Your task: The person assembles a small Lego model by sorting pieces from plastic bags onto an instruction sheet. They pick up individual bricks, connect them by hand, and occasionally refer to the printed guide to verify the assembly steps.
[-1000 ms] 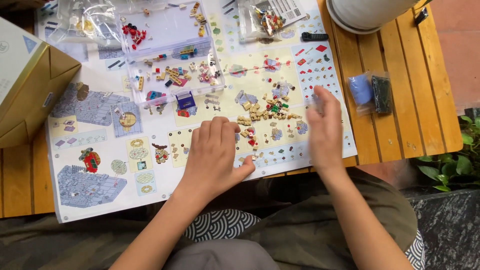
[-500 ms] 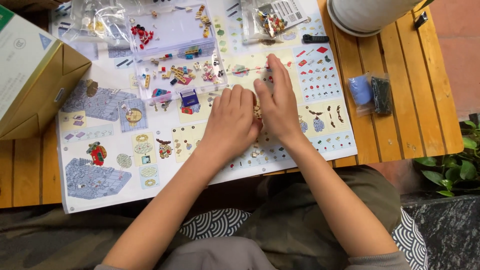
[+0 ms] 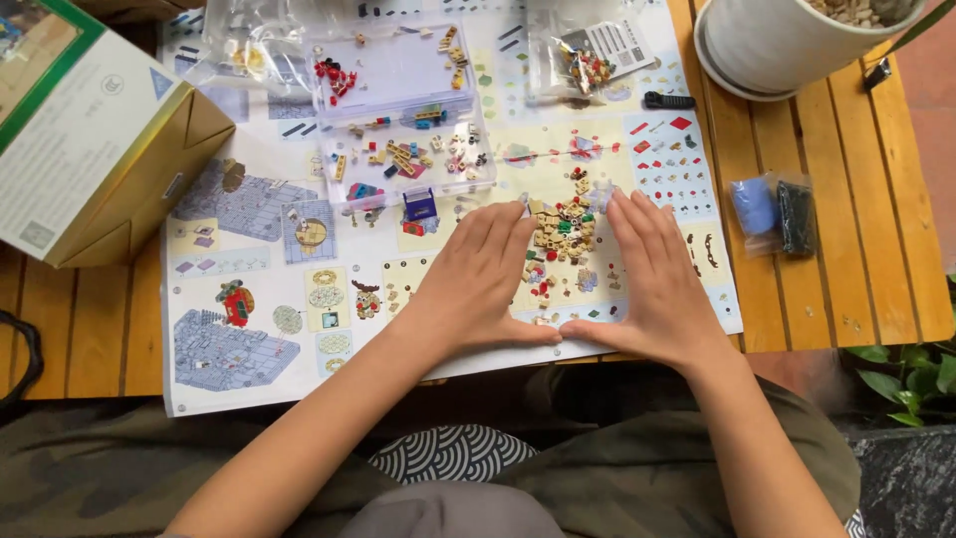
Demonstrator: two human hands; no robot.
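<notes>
1. Here, a pile of small bricks (image 3: 560,234) sits corralled on the instruction sheet (image 3: 249,299).
2. Your left hand (image 3: 476,279) at nine o'clock, right hand (image 3: 652,284) at three, lie flat, fingers together, thumbs nearly meeting.
3. At eleven o'clock: a clear sorting tray (image 3: 398,110).

Loose heap of small tan, red and green toy bricks (image 3: 560,231) on the printed sheet (image 3: 249,299)

Both arms are bare, with no sleeves. The left hand (image 3: 476,287) and right hand (image 3: 657,284) wear no rings or gloves. The person wears baggy trousers (image 3: 657,478) in dull green with darker patches.
</notes>
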